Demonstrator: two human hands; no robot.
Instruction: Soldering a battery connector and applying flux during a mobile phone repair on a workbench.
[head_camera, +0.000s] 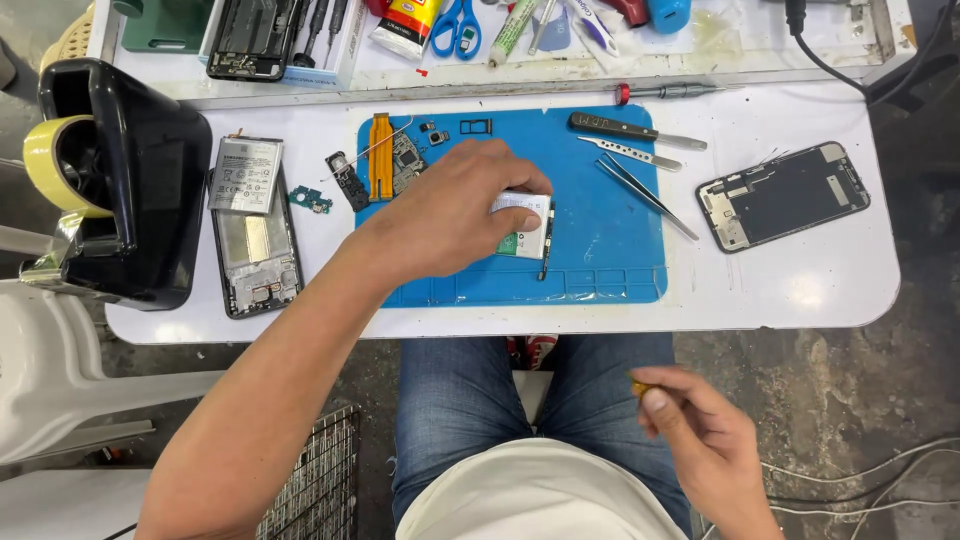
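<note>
White phone battery (522, 222) on blue mat (600, 240)

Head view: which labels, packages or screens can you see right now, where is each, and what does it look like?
Battery under left hand: white-and-green labelled block, centre of blue mat.
Second battery: grey labelled rectangle, left, atop open phone frame.
Phone screen: dark panel, right side of table.
Glue tube: white, red and yellow, top shelf.
</note>
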